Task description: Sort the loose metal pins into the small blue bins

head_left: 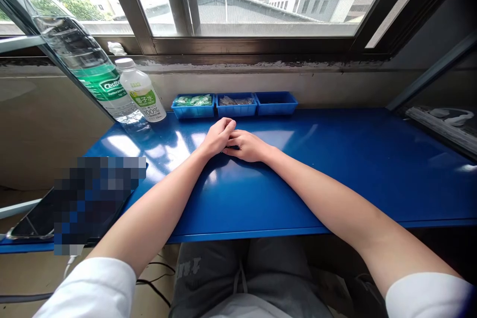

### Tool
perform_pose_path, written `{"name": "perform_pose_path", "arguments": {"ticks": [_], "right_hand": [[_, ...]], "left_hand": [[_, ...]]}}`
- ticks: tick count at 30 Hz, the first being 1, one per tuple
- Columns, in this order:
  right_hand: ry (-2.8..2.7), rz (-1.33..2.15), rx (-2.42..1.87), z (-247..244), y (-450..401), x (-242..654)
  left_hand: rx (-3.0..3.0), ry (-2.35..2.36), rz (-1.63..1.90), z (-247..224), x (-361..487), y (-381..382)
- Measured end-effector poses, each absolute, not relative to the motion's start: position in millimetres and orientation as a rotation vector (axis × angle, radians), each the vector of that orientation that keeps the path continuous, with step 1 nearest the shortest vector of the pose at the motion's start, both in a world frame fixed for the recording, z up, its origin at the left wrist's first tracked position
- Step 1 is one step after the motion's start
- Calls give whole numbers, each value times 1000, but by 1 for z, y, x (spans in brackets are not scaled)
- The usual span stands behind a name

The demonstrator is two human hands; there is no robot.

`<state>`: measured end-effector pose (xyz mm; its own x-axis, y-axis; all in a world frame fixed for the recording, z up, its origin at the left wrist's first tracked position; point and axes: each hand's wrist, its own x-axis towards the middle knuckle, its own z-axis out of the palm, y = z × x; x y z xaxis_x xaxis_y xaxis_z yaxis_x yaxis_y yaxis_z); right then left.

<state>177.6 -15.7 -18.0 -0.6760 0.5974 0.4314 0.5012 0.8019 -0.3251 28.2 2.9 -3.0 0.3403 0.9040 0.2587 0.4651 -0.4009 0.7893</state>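
Head view: two bare hands meet over a blue desk (343, 159), seen from above.
Left hand (219, 135): lightly curled, lying against the fingers of the right hand (249, 146); whether anything sits between them, I cannot tell.
Right hand: palm side turned down, fingers slightly bent and a little apart, their tips tucked by the left hand.
Middle tray (236, 110): blue, just beyond both hands, holding grey-brown pieces (233, 101).
Left tray (194, 111): beyond and left of the left hand, holding green packets (194, 100).
Right tray (277, 108): beyond the right hand, on its far side.
Bottles: a white bottle (143, 94) and a large clear bottle (99, 79), left of the left hand, well apart.
Wrists: this resting pose probably goes best with loose fingers and low wrists, hands kept short of the trays' front walls.
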Motion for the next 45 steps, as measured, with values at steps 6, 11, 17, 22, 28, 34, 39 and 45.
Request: {"name": "perform_pose_path", "arguments": {"ticks": [6, 11, 17, 22, 28, 34, 39, 45], "right_hand": [[-2466, 261, -875, -16, -19, 176], [-2500, 272, -852, -14, -22, 173], [-2455, 234, -926, -19, -19, 174], [-2417, 187, -976, -18, -17, 178], [-2419, 140, -1023, -20, -16, 181], [-2407, 95, -970, -24, -15, 182], [-2320, 4, -1067, -21, -15, 183], [-2030, -102, -1242, -18, -13, 188]], "left_hand": [[2154, 1158, 933, -5, 30, 3], [2155, 1158, 974, -5, 31, 2], [2151, 1164, 974, -4, 31, 1], [2151, 1145, 1000, -6, 31, 3], [2206, 1150, 974, -4, 31, 1], [2221, 1138, 991, -5, 31, 2], [2244, 1097, 1124, -9, 31, 6], [2382, 1188, 1228, -10, 33, 7]]}}
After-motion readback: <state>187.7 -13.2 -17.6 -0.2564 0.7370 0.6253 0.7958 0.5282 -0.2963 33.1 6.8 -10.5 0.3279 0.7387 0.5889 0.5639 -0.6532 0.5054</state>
